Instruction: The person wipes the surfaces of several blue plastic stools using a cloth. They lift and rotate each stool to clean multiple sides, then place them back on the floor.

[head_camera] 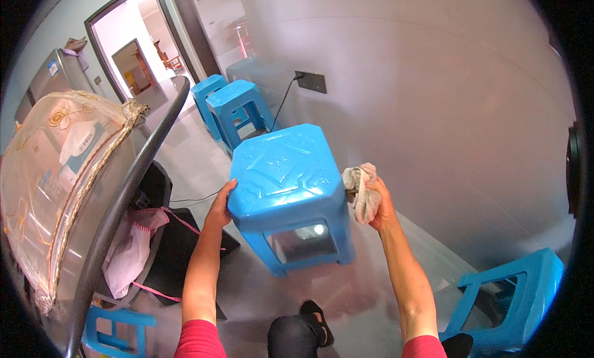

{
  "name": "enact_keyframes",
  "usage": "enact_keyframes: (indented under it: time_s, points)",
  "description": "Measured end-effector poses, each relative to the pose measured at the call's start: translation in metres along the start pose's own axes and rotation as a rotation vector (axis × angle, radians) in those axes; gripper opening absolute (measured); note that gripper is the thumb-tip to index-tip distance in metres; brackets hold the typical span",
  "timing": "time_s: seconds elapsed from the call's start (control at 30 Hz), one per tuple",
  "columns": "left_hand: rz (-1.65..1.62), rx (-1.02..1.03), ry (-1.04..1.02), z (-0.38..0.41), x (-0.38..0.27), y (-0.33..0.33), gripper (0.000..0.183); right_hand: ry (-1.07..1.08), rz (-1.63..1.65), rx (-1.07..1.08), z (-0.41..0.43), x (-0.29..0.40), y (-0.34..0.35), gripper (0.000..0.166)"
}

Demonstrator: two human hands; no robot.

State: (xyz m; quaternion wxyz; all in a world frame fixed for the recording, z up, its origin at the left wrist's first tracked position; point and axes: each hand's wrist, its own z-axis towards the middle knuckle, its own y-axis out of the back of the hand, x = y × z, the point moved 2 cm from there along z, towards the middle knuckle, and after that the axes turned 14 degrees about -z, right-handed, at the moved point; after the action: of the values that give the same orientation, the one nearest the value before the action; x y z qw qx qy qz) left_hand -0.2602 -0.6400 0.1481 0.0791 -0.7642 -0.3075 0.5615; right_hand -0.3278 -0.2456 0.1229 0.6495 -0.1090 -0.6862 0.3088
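Note:
Before me is a blue plastic stool (283,172) with a raised diamond pattern on its seat and an opening in its side. My left hand (223,205) grips the left edge of the seat, thumb on the rim; its other fingers are mostly hidden. In my right hand (381,205) is a crumpled, greyish-white cloth (363,191), close against the stool's right side. Whether the cloth presses on the plastic there I cannot tell.
Two blue stools (239,100) stand behind, near a wall socket (312,82) with a plugged-in cable. A dark table edge (134,172) with a mesh food cover (69,172) rises at left. One blue stool (533,302) is at lower right, another (116,328) at lower left.

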Motion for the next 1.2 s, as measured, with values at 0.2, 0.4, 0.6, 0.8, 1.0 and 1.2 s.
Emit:
enact_keyframes:
  time_s: [0.2, 0.4, 0.6, 0.8, 1.0, 1.2]
  points:
    - [0.047, 0.035, 0.044, 0.014, -0.006, -0.011, 0.089, -0.100, -0.285, 0.023, 0.065, -0.028, -0.014, 0.051]
    - [-0.072, 0.143, 0.034, 0.008, 0.013, -0.020, 0.087, -0.108, -0.203, 0.041, 0.064, -0.025, 0.009, 0.048]
    - [-0.058, 0.124, 0.167, -0.008, 0.024, -0.050, 0.069, -0.219, -0.499, -0.083, 0.017, 0.032, 0.001, 0.061]
    - [-0.200, 0.204, 0.157, -0.014, 0.021, -0.077, 0.058, -0.105, -0.496, -0.050, -0.004, 0.063, 0.012, 0.062]
    - [-0.073, 0.245, 0.131, -0.030, 0.025, -0.093, 0.070, -0.016, -0.614, -0.123, -0.016, 0.083, 0.023, 0.066]
    - [-0.127, 0.194, 0.101, -0.043, 0.066, -0.091, 0.072, -0.099, -0.658, -0.155, -0.034, 0.088, 0.041, 0.073]
